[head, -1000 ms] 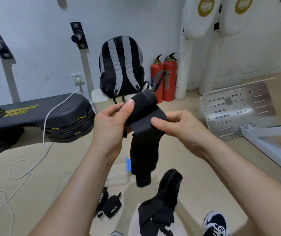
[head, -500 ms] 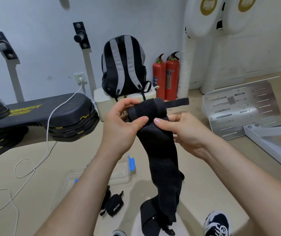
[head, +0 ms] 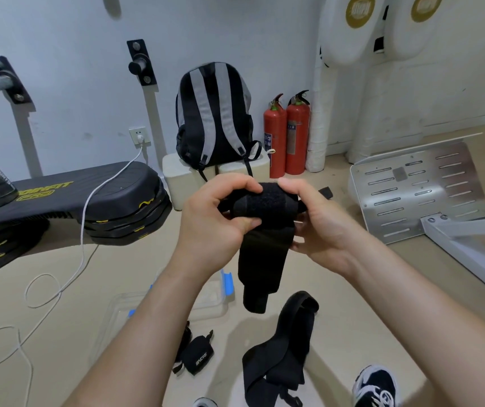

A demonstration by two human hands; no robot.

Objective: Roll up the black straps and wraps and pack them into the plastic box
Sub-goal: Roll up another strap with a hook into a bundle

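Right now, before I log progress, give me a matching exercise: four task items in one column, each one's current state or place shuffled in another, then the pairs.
1. wrap with the hanging tail
2. small logo wrap
3. long strap
4. plastic box

A. lies unrolled on the floor by the shoe
B. clear, with blue clips
C. partly rolled, gripped by the left hand and right hand
D. rolled up, outside the plastic box

Pairs: 1-C, 2-D, 3-A, 4-B
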